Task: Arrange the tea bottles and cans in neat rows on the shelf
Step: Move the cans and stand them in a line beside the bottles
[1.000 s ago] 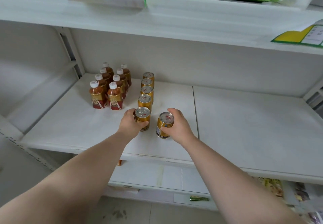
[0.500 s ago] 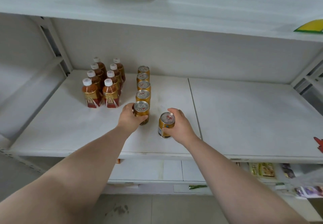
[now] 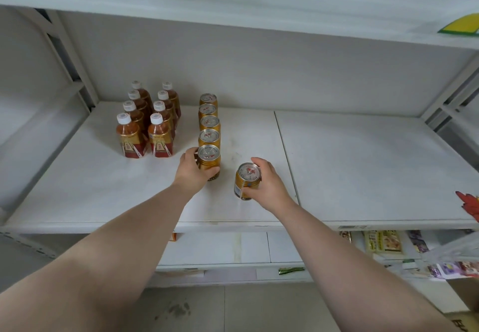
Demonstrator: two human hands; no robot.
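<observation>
Several brown tea bottles [image 3: 145, 124] with white caps stand in two rows at the left of the white shelf [image 3: 363, 176]. To their right, several gold cans [image 3: 209, 124] form one straight row running front to back. My left hand [image 3: 193, 171] wraps the front can [image 3: 210, 159] of that row. My right hand [image 3: 265, 184] grips a separate gold can [image 3: 246, 181], which stands upright on the shelf a little right of and nearer than the row.
An upper shelf [image 3: 233, 8] overhangs the space. The back wall [image 3: 259, 67] stands behind the rows. Metal uprights [image 3: 70, 54] flank the left side. A lower shelf [image 3: 383, 243] holds packets at the right. A red paper edge [image 3: 469, 204] shows at the far right.
The view has shifted slightly down and right. Both hands keep their hold on their cans, which stay nearly where they were; the left can sits in line behind the row's front.
</observation>
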